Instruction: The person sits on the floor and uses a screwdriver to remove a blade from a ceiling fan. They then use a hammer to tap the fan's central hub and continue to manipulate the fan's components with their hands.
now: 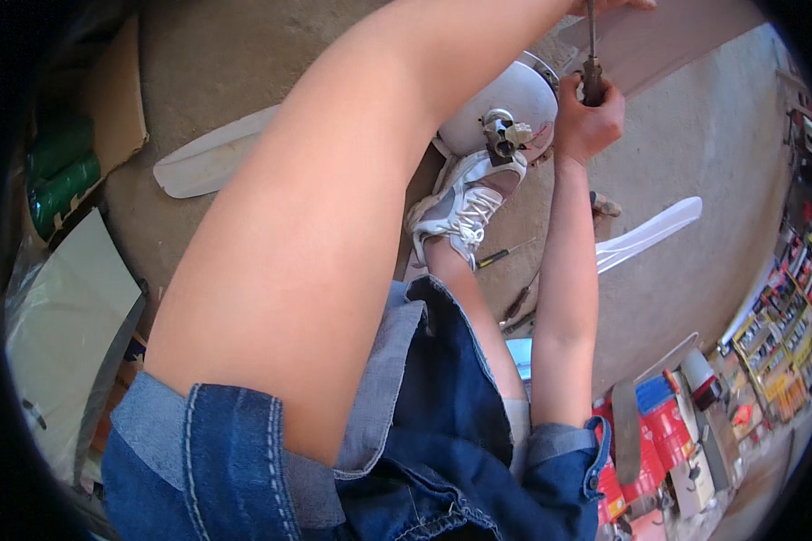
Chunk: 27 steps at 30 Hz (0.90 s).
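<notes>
Right hand (589, 113), arm stretched out, grips a screwdriver (592, 63) upright above the white fan motor (505, 104); left hand's grip hidden

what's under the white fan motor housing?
A grey-and-white sneaker presses against the lower edge of the white fan motor housing, with concrete floor around it. The left forearm covers the housing's left side. The right hand grips a tool above.

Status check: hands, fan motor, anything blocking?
Right hand gripping screwdriver upright. Left hand mostly out of frame at top edge. White fan motor pinned under shoe. Left forearm blocks much of the view.
</notes>
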### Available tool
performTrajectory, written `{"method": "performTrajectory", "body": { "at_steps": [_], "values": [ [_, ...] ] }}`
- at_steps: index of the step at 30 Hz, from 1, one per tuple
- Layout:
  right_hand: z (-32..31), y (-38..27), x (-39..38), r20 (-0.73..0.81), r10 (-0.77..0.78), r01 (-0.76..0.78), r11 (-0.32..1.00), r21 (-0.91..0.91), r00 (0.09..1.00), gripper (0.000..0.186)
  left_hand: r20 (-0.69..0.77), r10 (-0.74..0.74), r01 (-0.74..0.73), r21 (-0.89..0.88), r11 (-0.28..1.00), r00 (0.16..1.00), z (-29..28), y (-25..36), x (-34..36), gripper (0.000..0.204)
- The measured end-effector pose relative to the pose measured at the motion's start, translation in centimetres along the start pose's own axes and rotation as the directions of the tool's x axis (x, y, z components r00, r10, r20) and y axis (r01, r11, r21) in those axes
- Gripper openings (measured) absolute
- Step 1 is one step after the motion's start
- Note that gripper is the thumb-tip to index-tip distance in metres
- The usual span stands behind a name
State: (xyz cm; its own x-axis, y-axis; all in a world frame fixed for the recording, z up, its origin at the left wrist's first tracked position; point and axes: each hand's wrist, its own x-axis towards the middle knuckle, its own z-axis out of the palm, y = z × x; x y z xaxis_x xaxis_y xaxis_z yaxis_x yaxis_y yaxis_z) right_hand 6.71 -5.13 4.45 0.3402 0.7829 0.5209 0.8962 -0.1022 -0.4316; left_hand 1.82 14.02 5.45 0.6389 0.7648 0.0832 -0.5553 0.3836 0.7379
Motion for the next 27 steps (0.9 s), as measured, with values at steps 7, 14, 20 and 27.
{"method": "performTrajectory", "body": {
  "at_steps": [7, 14, 20, 27],
  "values": [
    [-7.5, -0.5, 1.3, 0.169, 0.028, -0.029, 1.0, 0.006, 0.985, 0.023, 0.047, 0.01, -0.001, -0.183, 0.983, 0.999, 4.4, 1.0, -2.8, 0.019],
    [-18.8, 0.6, -4.9, 0.433, 0.584, -0.702, 0.688, 0.185, 0.687, 0.012, -0.121, -0.158, 0.179, 0.187, 0.966, 0.98, 8.9, -4.6, -5.9, 0.005],
    [-26.0, 5.5, -18.2, 0.417, 0.864, -0.877, 0.059, 0.476, 0.284, 0.011, 0.042, -0.256, 0.259, -0.132, 0.957, 0.966, 9.1, -4.3, -8.6, 0.021],
    [-26.7, 9.6, -38.0, 0.143, 0.957, -0.809, -0.289, 0.513, -0.252, 0.013, 0.046, -0.382, 0.383, 0.002, 0.924, 0.923, 10.3, -4.3, -11.6, 0.026]
  ]
}}
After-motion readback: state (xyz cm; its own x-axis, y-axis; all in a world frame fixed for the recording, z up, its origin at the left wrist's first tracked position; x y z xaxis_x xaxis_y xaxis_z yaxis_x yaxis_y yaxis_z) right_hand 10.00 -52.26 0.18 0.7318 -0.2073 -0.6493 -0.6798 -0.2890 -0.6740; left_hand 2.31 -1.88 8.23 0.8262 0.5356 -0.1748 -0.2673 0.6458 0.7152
